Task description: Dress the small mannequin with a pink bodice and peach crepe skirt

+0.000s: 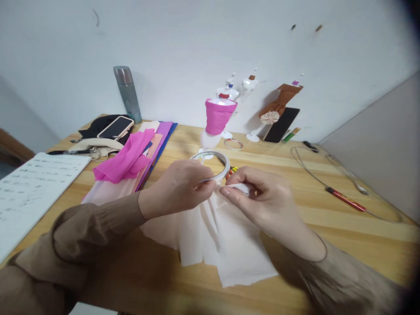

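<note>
My left hand [183, 186] is closed round the near edge of a roll of white tape [226, 164], held upright-tilted above the table. My right hand [262, 197] pinches the gathered top of a pale pink sheet [203, 236], crepe paper by its look, with a white bit [241, 188] showing between thumb and fingers. The sheet fans out in pleats below both hands. Behind the tape stands a small white mannequin wrapped in bright pink paper [221, 116]. Red and yellow tool handles [232, 170] show partly between my hands.
Folded coloured papers [124, 157], a phone [116, 127] and a flask [127, 94] lie or stand at left, beside a written sheet [39, 183]. Further mannequins [251, 83], one in brown paper [282, 100], stand by the wall. A red corded tool [346, 199] lies right.
</note>
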The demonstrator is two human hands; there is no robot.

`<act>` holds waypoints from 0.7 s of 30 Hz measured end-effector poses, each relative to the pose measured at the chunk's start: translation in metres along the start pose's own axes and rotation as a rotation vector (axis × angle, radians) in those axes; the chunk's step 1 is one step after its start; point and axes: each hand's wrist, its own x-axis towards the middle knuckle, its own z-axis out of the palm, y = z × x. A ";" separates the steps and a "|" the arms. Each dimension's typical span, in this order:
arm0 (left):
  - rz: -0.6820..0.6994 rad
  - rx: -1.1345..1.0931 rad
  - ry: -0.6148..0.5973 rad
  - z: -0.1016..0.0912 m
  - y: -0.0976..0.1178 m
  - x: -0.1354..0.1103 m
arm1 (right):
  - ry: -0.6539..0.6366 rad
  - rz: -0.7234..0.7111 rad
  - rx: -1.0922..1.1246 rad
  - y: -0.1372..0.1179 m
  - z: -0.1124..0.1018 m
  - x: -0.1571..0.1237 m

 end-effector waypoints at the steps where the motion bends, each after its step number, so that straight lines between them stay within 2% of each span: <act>1: -0.002 0.001 0.009 0.000 0.000 0.000 | -0.030 -0.008 0.021 0.000 -0.001 0.001; 4: -0.012 -0.006 0.020 -0.002 0.002 0.000 | -0.069 -0.024 0.071 0.000 -0.004 0.003; 13: -0.043 -0.003 -0.049 -0.004 0.004 0.001 | -0.022 -0.102 -0.029 0.001 -0.005 0.001; 16: -0.019 0.010 -0.056 -0.003 0.003 0.001 | 0.006 -0.077 -0.106 -0.001 -0.006 0.000; 21: 0.024 0.021 -0.059 -0.002 0.002 -0.001 | -0.002 -0.028 -0.099 0.000 -0.005 0.001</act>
